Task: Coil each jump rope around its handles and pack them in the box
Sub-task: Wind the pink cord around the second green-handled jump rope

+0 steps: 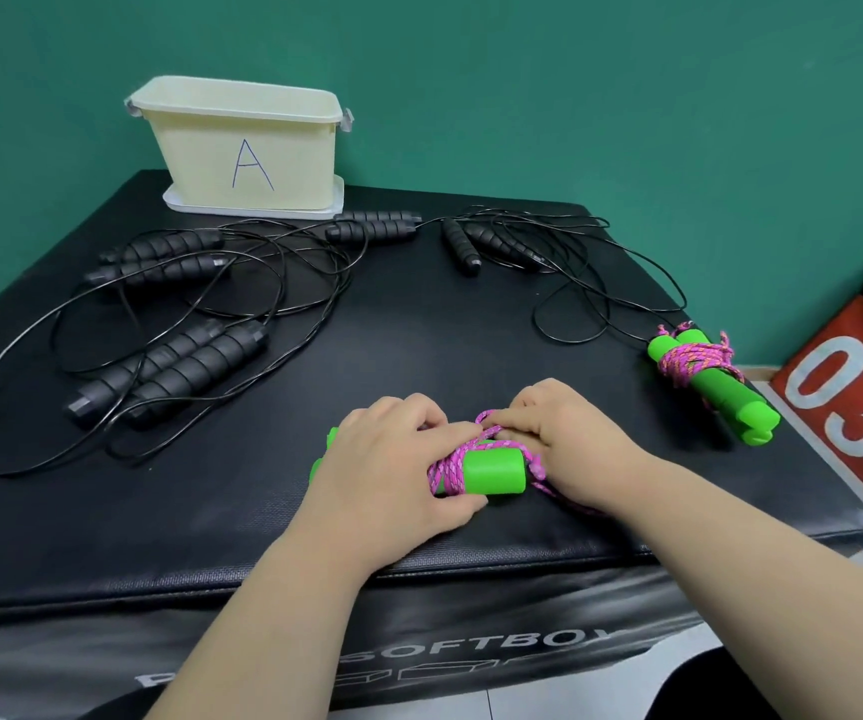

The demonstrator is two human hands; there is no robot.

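Hands meet over a green-handled jump rope (492,472) near the front edge of the black padded surface (419,345), a block covered in faintly grained vinyl. The left hand (382,470) lies curled over the smooth, foam-like cylindrical handles, pressing them down, its fingers (419,420) bent over the far side. The right hand (559,423) sits just beside it, its fingers pressed together and pinching a loop of the braided pink cord that wraps the handles; a loose tail of cord trails toward the front edge under the right wrist.

Well apart to the right, a second green rope (705,381) lies already bundled, pink cord wound around its two handles.

Across the back and left of the surface sprawl black jump ropes (175,366): ridged, spiral-grip foam handles lying in pairs, with thin glossy cables looping and tangling loosely between them.

At the far left corner stands the box (242,148), a pale cream plastic tub with rounded corners, open at the top, marked with a hand-drawn "A" and resting on a white lid
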